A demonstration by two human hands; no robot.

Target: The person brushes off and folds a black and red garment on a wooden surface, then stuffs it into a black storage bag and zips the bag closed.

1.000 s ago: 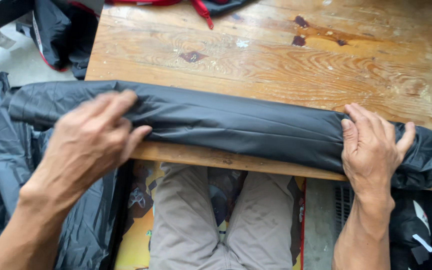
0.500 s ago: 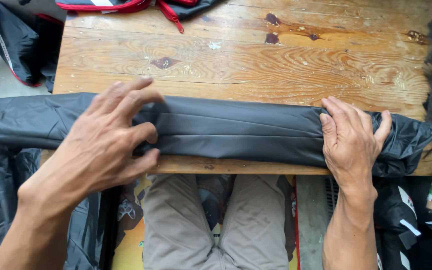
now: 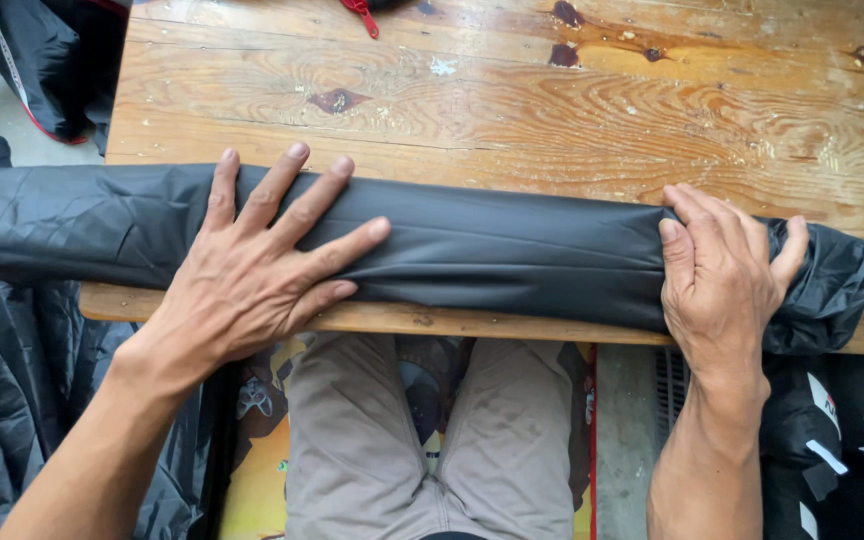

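— That black rolled fabric (image 3: 492, 262) along the wooden surface's (image 3: 552, 110) near edge looks thin, slick, floppy.

— Yes; left hand (image 3: 252, 280) and right hand (image 3: 722, 285) press flat, fingers spread, gripping nothing. Hold both ends.

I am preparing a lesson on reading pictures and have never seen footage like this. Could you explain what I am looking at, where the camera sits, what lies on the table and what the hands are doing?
The camera is worn on a person's head and looks down, so you see their own arms and lap. A long roll of black fabric lies across the near edge of a wooden table. The left hand presses flat on it with fingers spread. The right hand presses on the roll near its other end. More dark fabric hangs at the left.
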